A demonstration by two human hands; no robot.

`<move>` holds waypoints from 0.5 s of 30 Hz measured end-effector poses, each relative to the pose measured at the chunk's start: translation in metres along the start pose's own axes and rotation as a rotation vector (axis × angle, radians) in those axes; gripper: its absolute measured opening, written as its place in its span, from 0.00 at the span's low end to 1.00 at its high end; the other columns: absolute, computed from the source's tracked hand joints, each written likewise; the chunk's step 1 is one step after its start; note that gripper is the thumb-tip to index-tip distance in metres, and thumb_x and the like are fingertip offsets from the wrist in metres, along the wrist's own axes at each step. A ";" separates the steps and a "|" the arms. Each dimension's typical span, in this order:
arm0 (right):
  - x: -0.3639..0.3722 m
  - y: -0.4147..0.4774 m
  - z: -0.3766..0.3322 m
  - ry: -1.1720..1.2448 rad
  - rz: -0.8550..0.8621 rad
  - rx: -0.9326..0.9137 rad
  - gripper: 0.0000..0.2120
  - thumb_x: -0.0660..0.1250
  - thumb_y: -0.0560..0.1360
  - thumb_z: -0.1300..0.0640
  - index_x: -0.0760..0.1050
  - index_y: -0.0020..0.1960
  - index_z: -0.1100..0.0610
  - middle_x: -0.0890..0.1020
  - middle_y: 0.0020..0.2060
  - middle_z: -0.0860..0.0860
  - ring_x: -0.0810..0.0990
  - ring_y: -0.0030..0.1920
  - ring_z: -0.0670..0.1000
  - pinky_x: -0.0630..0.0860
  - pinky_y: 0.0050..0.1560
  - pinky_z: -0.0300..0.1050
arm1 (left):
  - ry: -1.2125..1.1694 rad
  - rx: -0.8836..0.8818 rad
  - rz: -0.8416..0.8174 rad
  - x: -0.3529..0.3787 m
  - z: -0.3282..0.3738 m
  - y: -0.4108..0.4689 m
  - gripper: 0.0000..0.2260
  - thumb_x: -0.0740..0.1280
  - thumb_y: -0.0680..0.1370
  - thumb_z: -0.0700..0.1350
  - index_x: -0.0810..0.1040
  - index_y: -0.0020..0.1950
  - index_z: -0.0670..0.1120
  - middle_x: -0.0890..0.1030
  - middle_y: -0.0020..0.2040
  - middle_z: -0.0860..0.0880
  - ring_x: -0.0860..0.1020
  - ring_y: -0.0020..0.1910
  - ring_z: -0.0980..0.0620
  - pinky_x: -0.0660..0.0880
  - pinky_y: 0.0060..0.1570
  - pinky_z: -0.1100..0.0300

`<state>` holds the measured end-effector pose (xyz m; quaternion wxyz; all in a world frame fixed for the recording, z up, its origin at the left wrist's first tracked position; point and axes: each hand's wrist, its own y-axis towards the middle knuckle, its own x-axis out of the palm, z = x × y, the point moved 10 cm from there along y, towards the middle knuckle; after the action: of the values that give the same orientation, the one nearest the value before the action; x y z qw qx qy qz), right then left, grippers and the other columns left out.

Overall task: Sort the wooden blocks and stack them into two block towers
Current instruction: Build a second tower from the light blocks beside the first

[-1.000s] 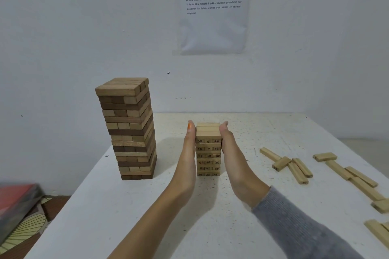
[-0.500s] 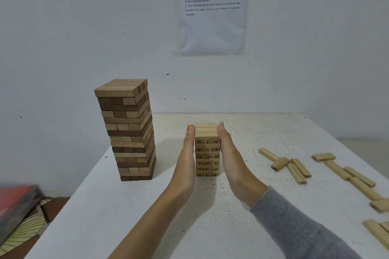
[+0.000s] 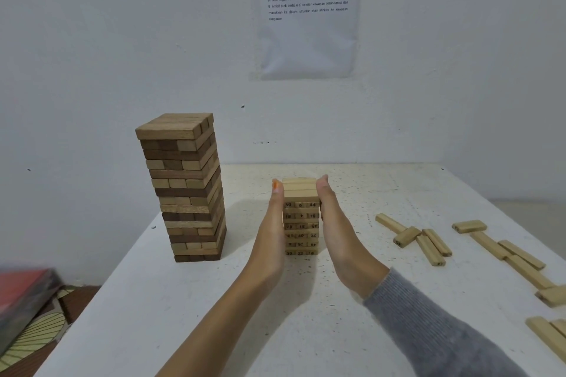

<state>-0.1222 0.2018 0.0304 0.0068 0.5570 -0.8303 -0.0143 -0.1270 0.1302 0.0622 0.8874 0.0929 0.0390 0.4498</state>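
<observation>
Head view: we flank the small numbered tower (image 3: 301, 219) mid-table with the left hand (image 3: 271, 232) and right hand (image 3: 335, 229), fingers straight, pressed together, flat along its sides. The blocks look light, stiff and smooth, and we judge the layers slide easily, so even side pressure suits. The tall tower (image 3: 186, 190) stands well left, loose blocks (image 3: 428, 242) right near the table (image 3: 214, 315) edge — open room lies toward us.

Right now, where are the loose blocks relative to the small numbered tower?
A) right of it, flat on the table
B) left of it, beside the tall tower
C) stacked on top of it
A: the loose blocks lie flat on the table, right of the small tower.
</observation>
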 end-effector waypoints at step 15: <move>-0.075 -0.047 -0.044 0.013 0.250 -0.186 0.12 0.57 0.82 0.54 0.74 0.62 0.47 0.78 0.58 0.47 0.80 0.55 0.47 0.78 0.57 0.45 | 0.346 0.592 0.223 0.007 0.039 -0.035 0.14 0.55 0.78 0.50 0.75 0.59 0.51 0.76 0.56 0.58 0.74 0.60 0.51 0.70 0.57 0.60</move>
<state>-0.0491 0.2528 0.0734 0.0655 0.4464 -0.8882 -0.0865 -0.0895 0.1107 0.0938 0.7478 0.2719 0.3067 0.5223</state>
